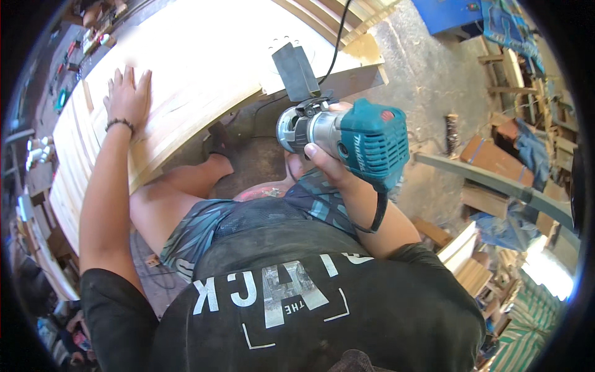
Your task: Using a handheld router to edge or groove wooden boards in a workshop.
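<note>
My left hand point(129, 99) lies flat on a pale wooden panel point(186, 80), its fingers spread toward the far side. In my right hand point(331, 167) is a teal and silver trim router point(375, 139), tipped on its side just off the panel's near right edge. My thumb shows along the router's metal body; most of the other fingers are hidden behind it. The router's round base end points left. A dark grey rectangular piece point(294, 71) is beside the base, over the panel's edge; whether it is joined to the router I cannot tell.
A black cord point(339, 43) runs up past the panel's right corner. Slatted wood point(334, 18) lies at the far side. On the right are a long grey beam point(496, 185), boards and wood scraps point(496, 161). A blue object point(446, 25) stands far right. Bright glare covers part of the panel.
</note>
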### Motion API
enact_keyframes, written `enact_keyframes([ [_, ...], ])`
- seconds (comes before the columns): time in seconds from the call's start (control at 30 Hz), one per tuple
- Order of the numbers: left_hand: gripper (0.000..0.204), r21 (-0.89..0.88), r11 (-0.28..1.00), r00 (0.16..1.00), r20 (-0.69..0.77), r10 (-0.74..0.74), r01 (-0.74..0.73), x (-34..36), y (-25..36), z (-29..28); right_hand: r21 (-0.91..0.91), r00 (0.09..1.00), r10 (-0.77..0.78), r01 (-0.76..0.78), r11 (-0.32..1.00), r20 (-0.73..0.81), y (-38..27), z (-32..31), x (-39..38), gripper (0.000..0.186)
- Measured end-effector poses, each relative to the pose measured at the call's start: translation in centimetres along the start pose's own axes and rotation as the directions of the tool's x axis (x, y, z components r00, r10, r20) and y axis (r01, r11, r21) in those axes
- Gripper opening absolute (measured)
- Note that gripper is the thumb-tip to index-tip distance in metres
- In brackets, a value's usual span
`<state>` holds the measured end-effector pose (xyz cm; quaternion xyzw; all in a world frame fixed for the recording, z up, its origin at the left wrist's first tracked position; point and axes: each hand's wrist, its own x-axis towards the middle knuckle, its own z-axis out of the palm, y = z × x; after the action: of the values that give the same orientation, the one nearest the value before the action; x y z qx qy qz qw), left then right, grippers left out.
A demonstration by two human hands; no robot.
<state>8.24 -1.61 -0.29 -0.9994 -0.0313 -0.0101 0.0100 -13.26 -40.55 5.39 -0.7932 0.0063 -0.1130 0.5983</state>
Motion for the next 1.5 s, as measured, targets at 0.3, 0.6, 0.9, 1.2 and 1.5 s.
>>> enact_keyframes([
  [0.3,0.075,-0.038,0.885,0.885,0.034,0.465,-0.464,-9.9,12.2,-1.6,-0.212,0.969,-0.22,0.239,0.948,0.109,-0.6,-4.1,2.8,0.071],
  [0.6,0.051,-0.123,0.771,0.776,0.005,0.63,-0.625,-10.3,17.3,-3.4,0.265,0.999,0.037,-0.028,0.964,-0.029,1.3,-5.5,2.5,0.071],
  [0.9,0.04,-0.242,0.617,0.62,0.073,0.781,-0.749,-4.1,16.5,-4.6,0.286,1.0,0.022,-0.021,0.958,0.0,1.4,-6.0,2.5,0.071],
  [1.2,0.05,-0.167,0.72,0.732,-0.014,0.682,-0.674,6.2,14.6,-3.1,0.324,0.998,0.06,-0.053,0.945,-0.011,1.6,-5.4,2.7,0.07],
  [1.5,0.067,-0.109,0.88,0.886,-0.034,0.462,-0.463,2.8,8.3,-3.3,0.287,1.0,0.021,-0.016,0.958,-0.013,1.0,-6.1,3.4,0.07],
])
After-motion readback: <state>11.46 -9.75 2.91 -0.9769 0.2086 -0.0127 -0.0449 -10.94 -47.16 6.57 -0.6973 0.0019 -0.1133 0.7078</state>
